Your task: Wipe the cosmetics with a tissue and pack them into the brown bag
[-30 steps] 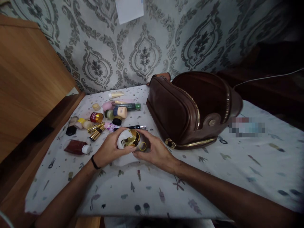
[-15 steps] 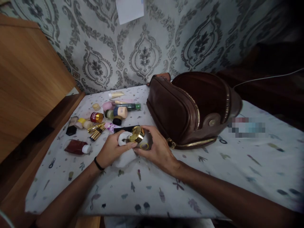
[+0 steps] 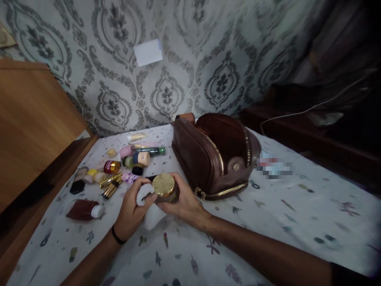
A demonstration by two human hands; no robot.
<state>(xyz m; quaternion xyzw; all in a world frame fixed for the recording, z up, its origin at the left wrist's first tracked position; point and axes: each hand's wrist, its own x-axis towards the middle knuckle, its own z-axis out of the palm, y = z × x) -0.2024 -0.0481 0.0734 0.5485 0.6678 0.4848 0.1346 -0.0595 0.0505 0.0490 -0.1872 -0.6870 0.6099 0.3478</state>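
Observation:
My right hand (image 3: 187,204) is wrapped round a dark jar with a shiny gold lid (image 3: 163,185), tilted so the lid's top faces me. In my left hand (image 3: 131,210), which wears a black wrist band, is a wad of white tissue (image 3: 151,216), held close against the jar's left side. Just behind the jar lies a dark flat item (image 3: 150,178), partly hidden. Beyond my right hand stands a brown leather bag (image 3: 196,159), its zipped top gaping wide.
Left of my hands lie a bottle of dark red liquid (image 3: 81,209), gold lipstick tubes (image 3: 111,186), a red jar with gold lid (image 3: 112,167), a green tube (image 3: 151,151) and several small cosmetics. A blurred-out item (image 3: 274,165) lies right of the bag. A wooden panel (image 3: 35,127) rises at left.
The jar has turned so its gold lid faces up toward me; before, its side showed. The tissue stays in my left hand. My view has shifted upward and to the right.

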